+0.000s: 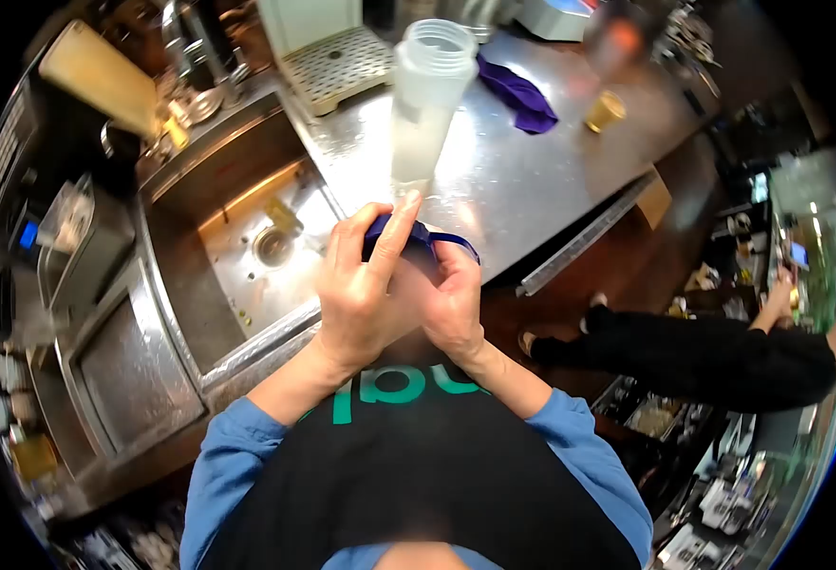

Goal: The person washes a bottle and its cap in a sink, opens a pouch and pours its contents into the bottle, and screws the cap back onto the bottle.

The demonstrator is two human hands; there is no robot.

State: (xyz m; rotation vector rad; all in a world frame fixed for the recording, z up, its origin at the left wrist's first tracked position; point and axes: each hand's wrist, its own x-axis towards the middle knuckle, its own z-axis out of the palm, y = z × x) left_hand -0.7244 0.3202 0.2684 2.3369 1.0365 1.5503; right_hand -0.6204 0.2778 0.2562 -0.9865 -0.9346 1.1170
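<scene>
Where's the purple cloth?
The purple cloth lies on the metal counter, near the head view's top, right of centre, between the tall bottle and yellow cup.

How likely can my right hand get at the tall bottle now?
Probably yes: the bottle stands on the counter just beyond the right hand, with nothing large between. However, that hand is on the dark blue piece, so it may need freeing first.
</scene>
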